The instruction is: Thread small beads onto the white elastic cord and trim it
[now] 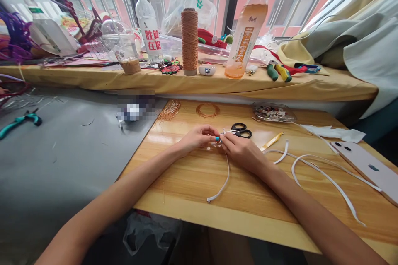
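Note:
My left hand and my right hand meet above the wooden table, fingertips pinched together. Between them is a small piece with orange and clear bits, mostly hidden by the fingers. A turquoise spot shows at my left fingertips; I cannot tell whether it is a bead or a nail. From under my right fingers a flat white cord hangs down and curves left onto the table. Black-handled scissors lie just behind my right hand. A yellow pointed tool rests to its right.
More white cord and a phone lie at right. Behind are a coil of orange cord, cut ends and a clear tray of beads. Bottles, a thread spool and pliers stand or lie on the ledge.

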{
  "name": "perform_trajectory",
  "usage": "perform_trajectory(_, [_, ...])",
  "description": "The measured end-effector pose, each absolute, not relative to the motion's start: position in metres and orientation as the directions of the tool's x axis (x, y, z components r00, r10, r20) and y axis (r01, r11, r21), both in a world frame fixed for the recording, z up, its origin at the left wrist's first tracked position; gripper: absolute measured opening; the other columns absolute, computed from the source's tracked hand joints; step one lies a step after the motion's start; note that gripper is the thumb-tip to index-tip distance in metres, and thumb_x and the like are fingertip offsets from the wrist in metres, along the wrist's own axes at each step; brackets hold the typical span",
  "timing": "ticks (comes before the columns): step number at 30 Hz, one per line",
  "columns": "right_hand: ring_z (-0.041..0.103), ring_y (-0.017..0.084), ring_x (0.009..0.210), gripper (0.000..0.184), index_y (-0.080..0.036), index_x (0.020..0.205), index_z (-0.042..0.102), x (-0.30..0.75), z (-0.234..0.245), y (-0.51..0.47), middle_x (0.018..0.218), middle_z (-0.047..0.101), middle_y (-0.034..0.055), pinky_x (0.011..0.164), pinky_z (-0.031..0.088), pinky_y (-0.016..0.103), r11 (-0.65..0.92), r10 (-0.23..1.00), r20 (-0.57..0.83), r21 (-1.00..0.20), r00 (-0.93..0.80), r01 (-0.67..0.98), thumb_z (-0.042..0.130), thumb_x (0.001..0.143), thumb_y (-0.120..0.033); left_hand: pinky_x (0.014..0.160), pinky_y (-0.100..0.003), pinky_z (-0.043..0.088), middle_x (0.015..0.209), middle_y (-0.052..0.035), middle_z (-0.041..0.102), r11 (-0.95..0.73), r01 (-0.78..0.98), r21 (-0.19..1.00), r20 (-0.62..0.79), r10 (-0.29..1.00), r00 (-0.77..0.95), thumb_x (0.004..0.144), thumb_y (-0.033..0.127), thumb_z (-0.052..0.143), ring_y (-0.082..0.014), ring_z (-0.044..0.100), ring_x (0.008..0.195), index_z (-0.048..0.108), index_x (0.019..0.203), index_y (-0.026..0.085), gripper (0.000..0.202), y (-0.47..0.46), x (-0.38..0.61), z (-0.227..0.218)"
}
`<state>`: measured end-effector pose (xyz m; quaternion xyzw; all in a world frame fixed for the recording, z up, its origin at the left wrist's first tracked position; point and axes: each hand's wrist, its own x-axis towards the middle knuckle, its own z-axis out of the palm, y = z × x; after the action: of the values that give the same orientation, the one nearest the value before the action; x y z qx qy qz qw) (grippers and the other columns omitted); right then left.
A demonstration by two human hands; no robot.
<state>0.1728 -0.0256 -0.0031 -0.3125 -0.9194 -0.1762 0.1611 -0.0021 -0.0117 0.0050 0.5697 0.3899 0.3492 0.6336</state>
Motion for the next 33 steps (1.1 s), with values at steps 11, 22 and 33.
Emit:
perform_trajectory(11, [0.047,0.013,0.062,0.028,-0.014,0.076,0.055,0.1719,-0.0014,-0.0273,0.067,0.054,0.0045,0.053,0.025,0.028,0.677,0.523,0.428,0.317,-0.737,0.664,0.029,0.086,-0.019,0.047,-0.015,0.031,0.064,0.0037,0.051,-0.086,0.126,0.988,0.019,0.889,0.457,0.067,0.021,0.054,-0.0029,0.042,0.05,0.05,0.08,0.013,0.016,-0.0167,0.0007,0.0044])
perform_trajectory(22, [0.048,0.014,0.064,0.027,-0.014,0.076,0.055,0.1712,-0.0025,-0.0269,0.068,0.054,0.005,0.055,0.025,0.028,0.667,0.528,0.41,0.342,-0.743,0.662,0.03,0.086,-0.02,0.055,-0.017,0.037,0.076,-0.0003,0.053,-0.242,0.2,0.949,0.128,0.88,0.457,0.068,0.018,0.051,-0.006,0.048,0.061,0.05,0.082,0.013,0.014,-0.0154,0.0026,-0.0006])
perform_trajectory(33, [0.048,0.014,0.061,0.028,-0.016,0.076,0.057,0.1685,-0.0023,-0.0272,0.066,0.055,0.005,0.057,0.026,0.027,0.598,0.589,0.49,0.271,-0.643,0.754,0.032,0.085,-0.025,0.068,-0.022,0.039,0.083,-0.0035,0.06,-0.403,0.432,0.807,0.257,0.898,0.356,0.075,0.017,0.044,-0.0113,0.05,0.073,0.057,0.088,0.014,0.019,-0.0196,0.0052,-0.0004])
